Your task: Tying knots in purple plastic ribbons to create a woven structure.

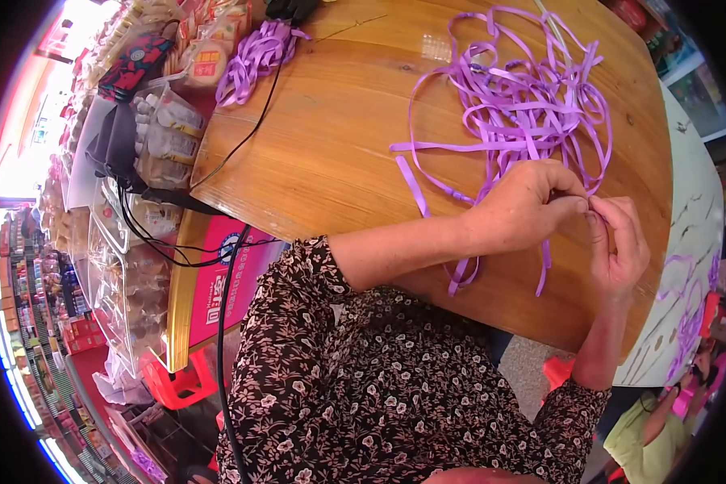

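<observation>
A loose tangle of purple ribbon (532, 105) lies on the wooden table in front of me, with darker purple bits here and there along it. My left hand (536, 202) reaches over its near edge, fingers curled and thumb against forefinger. Its fingertips meet those of my right hand (621, 242), which is also pinched closed. A strand of the ribbon runs down to where the fingertips come together; the exact spot they grip is mostly hidden by the fingers. Loose ribbon ends hang down the tabletop below my left wrist.
A smaller purple ribbon bundle (258, 56) lies at the table's far left, beside a thin black cable (270, 105). Packaged snacks (173, 129) crowd the left side. A white marbled table (686, 218) adjoins on the right, where a person in a light green top (649, 436) sits.
</observation>
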Available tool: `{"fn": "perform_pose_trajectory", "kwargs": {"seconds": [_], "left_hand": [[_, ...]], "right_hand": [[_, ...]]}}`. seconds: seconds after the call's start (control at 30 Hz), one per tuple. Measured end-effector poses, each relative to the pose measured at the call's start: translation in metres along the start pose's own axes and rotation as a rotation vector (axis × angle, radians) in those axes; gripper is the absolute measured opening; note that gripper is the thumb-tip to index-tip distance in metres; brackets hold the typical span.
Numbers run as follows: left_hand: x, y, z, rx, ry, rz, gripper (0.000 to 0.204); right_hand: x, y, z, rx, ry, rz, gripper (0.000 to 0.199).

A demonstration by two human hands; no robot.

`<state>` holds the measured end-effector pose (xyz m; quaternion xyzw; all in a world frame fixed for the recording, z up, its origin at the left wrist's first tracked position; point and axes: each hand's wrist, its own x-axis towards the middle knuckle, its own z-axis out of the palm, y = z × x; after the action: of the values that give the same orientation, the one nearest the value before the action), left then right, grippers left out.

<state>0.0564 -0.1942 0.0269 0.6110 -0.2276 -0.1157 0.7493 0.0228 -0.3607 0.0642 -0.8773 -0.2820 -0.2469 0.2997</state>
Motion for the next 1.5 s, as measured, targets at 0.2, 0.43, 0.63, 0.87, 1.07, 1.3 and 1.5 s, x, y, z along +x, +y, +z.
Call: {"fn": "perform_pose_trajectory", "kwargs": {"seconds": [0.2, 0.43, 0.63, 0.87, 1.07, 1.3, 1.5], "left_hand": [[-0.001, 0.011, -0.009, 0.401, 0.091, 0.167, 0.008], [0.005, 0.017, -0.016, 1.003, 0.288, 0.661, 0.017], [-0.001, 0.003, -0.002, -0.057, -0.006, -0.075, 0.012], [0.0, 0.018, -0.011, 0.045, -0.005, -0.182, 0.012], [0.0, 0.017, -0.008, -0.056, 0.123, -0.159, 0.009], [0.001, 0.013, -0.011, -0.022, 0.155, -0.199, 0.006], [0.005, 0.004, -0.014, 0.064, 0.182, -0.02, 0.005]], "right_hand": [[0.0, 0.003, -0.004, -0.039, -0.014, 0.061, 0.016], [-0.003, 0.004, -0.002, -0.068, -0.013, 0.101, 0.016], [-0.002, 0.002, 0.006, -0.141, 0.061, -0.157, 0.019], [-0.003, 0.013, -0.001, -0.003, 0.069, 0.031, 0.02], [-0.003, 0.013, -0.005, 0.109, 0.025, 0.138, 0.021], [-0.007, 0.013, -0.002, 0.008, -0.017, 0.166, 0.017], [-0.006, 0.02, -0.005, 0.363, -0.179, 0.253, 0.013]]}}
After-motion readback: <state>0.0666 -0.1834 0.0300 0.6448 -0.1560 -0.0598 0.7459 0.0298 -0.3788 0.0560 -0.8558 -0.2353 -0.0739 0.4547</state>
